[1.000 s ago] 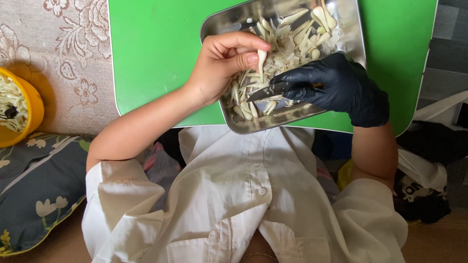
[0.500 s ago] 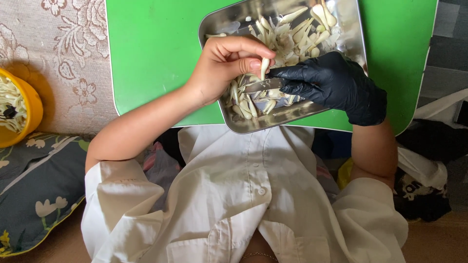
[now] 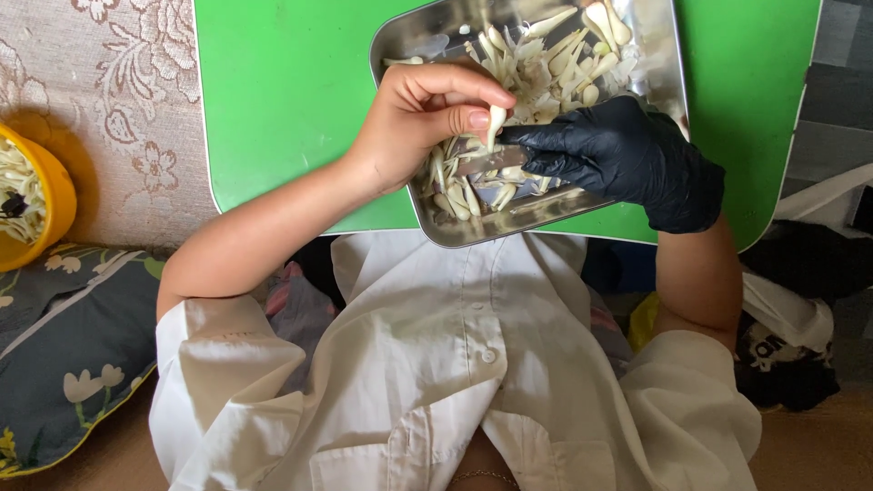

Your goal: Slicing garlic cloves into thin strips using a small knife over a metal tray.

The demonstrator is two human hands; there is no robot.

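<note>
Steel tray [image 3: 657, 77], shiny and rounded at the corners, sits on a smooth green board [image 3: 282, 91] and holds pale tapered cloves [image 3: 555, 64]. Bare left hand [image 3: 418, 114] pinches one clove [image 3: 494, 125]. Black-gloved right hand [image 3: 627, 155] grips a knife [image 3: 491, 162] just beside it. Yellow bowl [image 3: 45, 195] rests on lace cloth [image 3: 118, 109], well apart.

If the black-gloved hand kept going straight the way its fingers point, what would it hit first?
Most likely the pale clove-shaped piece pinched in the bare left hand. The gloved right hand points left across the steel tray; depth is hard to judge.
</note>
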